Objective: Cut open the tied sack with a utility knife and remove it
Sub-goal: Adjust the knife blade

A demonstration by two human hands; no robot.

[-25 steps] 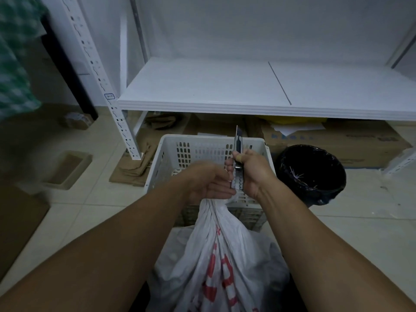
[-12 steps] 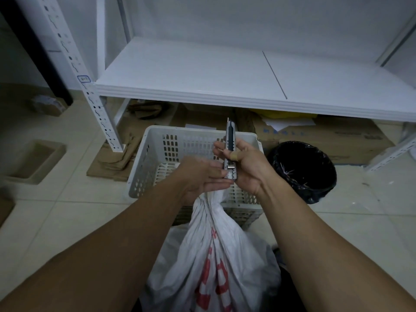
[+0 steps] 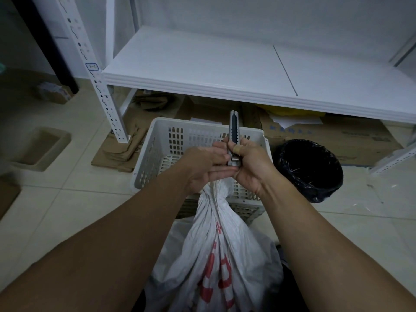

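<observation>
Right hand (image 3: pixel 254 168) grips one utility knife (image 3: pixel 234 129) — one sack (image 3: pixel 225 244) (tied).

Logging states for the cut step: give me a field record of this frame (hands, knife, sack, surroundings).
sack: white, red print; neck twisted shut, no cut seen
knife: above the neck, tip up and away; no blade seen past tip
right hand: grips knife
left hand: on sack neck, seems to grip it; fingertips at knife's rear
basket: white, behind sack
bin: black, right of basket
shelf: white, beyond basket; cardboard beneath
</observation>
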